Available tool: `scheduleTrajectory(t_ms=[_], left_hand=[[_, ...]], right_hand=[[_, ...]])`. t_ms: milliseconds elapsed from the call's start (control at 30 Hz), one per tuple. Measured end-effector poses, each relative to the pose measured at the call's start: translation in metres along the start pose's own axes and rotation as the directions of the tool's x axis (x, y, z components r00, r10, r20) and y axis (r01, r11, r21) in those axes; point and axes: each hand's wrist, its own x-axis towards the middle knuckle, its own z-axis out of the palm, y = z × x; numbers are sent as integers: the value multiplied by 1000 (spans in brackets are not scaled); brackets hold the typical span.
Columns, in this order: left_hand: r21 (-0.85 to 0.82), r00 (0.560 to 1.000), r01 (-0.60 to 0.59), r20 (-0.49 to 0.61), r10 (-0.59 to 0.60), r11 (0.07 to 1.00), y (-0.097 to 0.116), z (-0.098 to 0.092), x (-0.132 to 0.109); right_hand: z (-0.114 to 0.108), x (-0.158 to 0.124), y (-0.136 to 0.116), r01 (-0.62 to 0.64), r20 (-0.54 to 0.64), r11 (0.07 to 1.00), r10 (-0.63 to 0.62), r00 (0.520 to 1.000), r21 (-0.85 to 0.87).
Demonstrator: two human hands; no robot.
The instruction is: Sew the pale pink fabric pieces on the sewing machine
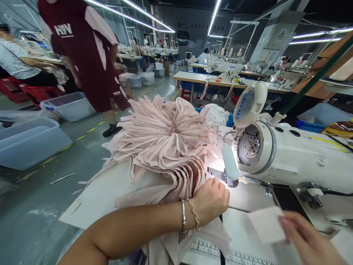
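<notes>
Left hand [210, 200] gripping pink fabric stack [165, 143], right hand [307, 237] holding white patch [266, 224]

One fabric pile [165, 143], one sewing machine [292, 154], two hands.

My right hand [306, 239] is blurred and cut off by the bottom edge. My left hand's [210, 200] fingertips are buried in the pink fabric pile [165, 143], and the needle hides behind the lamp [230, 163].

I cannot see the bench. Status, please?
Left hand grips pink fabric bundle. Right hand holds white patch. Sewing machine close beside.
</notes>
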Motion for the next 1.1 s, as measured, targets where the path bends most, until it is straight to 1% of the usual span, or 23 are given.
scheduleTrajectory(t_ms=[33,100,133,200,267,300,367,433,500,533,600,667,767,833,933,1000,1100], left_hand=[[0,1000,-9,-13,9,1000,0,1,-1],[-19,999,-30,-32,29,999,1,0,-3],[-34,998,-41,-39,40,999,1,0,-3],[-54,998,-53,-47,50,997,1,-1,-3],[-50,998,-40,-43,38,998,0,-1,-3],[-40,999,-32,-34,31,999,-1,-1,-3],[-10,1000,-31,-6,31,999,-3,-1,-2],[18,998,-54,15,54,998,-4,-2,-2],[34,996,-91,-5,91,995,-3,-3,-4],[47,993,-114,-28,115,992,-1,-3,-6],[95,987,-135,-74,142,986,4,-2,-9],[147,987,-121,-91,135,982,9,0,-13],[178,992,-90,-70,104,980,13,3,-15],[164,995,-78,-44,86,983,12,3,-14],[110,992,-121,-28,125,987,8,3,-11],[103,988,-144,-33,148,984,6,4,-10],[114,991,-127,-28,131,985,7,6,-10]], right_hand=[[13,11,-9,-28,40,1000,29,999,-13],[35,36,-26,-59,78,992,68,995,-116],[42,48,-34,-30,3,974,31,1000,-224],[51,65,-46,80,-95,891,-136,986,-447],[53,71,-52,149,-134,791,-279,951,-593],[52,69,-53,180,-127,756,-329,936,-629],[52,61,-54,275,-42,715,-392,919,-643],[52,50,-54,388,53,675,-460,886,-627],[52,42,-53,454,92,626,-522,848,-634],[53,40,-53,459,87,608,-540,837,-648],[52,38,-53,458,86,592,-547,833,-663],[51,37,-53,464,98,588,-546,832,-662],[49,35,-55,495,122,568,-568,814,-658],[48,32,-57,491,104,560,-582,806,-667],[46,29,-59,471,51,570,-600,798,-673],[46,29,-57,456,35,585,-589,807,-671],[49,35,-55,401,25,627,-519,854,-668]])
